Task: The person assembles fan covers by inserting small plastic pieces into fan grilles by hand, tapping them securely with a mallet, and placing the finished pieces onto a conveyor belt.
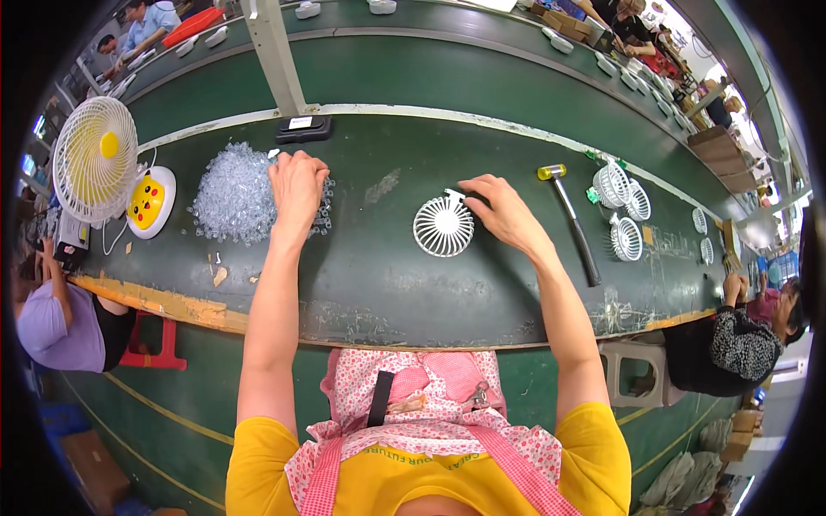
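Observation:
My left hand (pixel 297 187) rests palm down on the right edge of a heap of small clear plastic parts (pixel 234 196), fingers curled into them. My right hand (pixel 503 211) lies on the dark green bench (pixel 379 284), its fingertips touching the top right rim of a round white fan grille (pixel 444 226) that lies flat. Whether the left fingers pinch a part is hidden.
A mallet (pixel 573 221) with a yellow head and black handle lies right of my right hand. Several white grilles (pixel 621 206) sit beyond it. At left stand a white desk fan (pixel 95 159) and a yellow-faced round gadget (pixel 150 201). A black device (pixel 304 129) sits behind the heap. Seated people flank me.

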`<state>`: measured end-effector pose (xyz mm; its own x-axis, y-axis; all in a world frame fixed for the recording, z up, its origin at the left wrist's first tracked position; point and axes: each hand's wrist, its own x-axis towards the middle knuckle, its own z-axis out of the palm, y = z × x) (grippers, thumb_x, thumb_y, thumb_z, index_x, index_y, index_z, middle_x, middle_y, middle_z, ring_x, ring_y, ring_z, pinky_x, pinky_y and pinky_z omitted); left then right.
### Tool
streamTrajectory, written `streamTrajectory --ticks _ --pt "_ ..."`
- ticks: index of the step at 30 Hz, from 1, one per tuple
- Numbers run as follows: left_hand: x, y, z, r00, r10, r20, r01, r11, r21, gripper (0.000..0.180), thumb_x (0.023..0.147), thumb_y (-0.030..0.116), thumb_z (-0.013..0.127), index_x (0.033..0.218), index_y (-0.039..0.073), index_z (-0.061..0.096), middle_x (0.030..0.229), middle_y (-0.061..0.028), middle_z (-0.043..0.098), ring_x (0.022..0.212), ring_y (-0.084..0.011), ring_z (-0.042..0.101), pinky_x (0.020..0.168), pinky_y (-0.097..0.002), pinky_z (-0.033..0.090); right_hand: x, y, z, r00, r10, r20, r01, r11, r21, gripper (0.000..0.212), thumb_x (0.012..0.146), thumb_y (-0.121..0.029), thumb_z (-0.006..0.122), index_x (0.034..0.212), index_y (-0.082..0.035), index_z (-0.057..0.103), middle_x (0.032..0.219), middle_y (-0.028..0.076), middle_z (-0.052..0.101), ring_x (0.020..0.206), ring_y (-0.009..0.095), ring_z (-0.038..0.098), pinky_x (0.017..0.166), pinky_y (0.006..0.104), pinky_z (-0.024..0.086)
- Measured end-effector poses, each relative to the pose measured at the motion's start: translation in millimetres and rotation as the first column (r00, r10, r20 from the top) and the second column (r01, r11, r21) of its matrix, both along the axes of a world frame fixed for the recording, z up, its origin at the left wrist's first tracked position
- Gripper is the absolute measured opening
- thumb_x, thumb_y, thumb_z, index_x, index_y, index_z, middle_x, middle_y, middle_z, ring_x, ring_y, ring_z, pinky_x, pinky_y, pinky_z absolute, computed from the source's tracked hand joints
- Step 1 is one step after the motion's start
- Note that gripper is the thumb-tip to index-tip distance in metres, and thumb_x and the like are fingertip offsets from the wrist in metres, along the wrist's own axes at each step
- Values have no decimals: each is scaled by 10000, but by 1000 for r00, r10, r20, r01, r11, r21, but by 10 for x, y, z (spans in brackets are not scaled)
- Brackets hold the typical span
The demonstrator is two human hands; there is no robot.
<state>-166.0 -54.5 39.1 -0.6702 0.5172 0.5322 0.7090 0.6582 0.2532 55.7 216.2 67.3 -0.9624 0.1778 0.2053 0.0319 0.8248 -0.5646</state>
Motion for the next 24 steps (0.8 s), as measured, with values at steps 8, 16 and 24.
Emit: streamTrajectory --ticks 8,16,24 --pt "47 33 108 994 23 106 -23 1000 -7 84 797 110 753 847 82 691 841 -63 669 935 -280 584 823 -430 401 -31 -102 -252 986 -66 -153 48 992 -116 113 917 -136 659 968 -61 727 888 73 638 869 276 555 818 405 427" --pt "342 355 155 966 -234 114 166 891 422 124 855 111 746 976 82 747 940 -67 705 954 -234 629 857 -354 474 7 -320 -220 952 -193 -238 17 808 -589 183 989 -116 603 1100 29 619 961 138 709 858 208 683 765 333 534" --pt "912 654 -47 -56 -833 551 -270 544 795 257 958 177 689 1147 4 676 1009 -66 714 973 -121 634 913 -284 500 43 -525 -214 937 -163 -310 -34 839 -544 177 983 -68 619 1125 37 606 997 120 716 896 169 707 783 289 572"
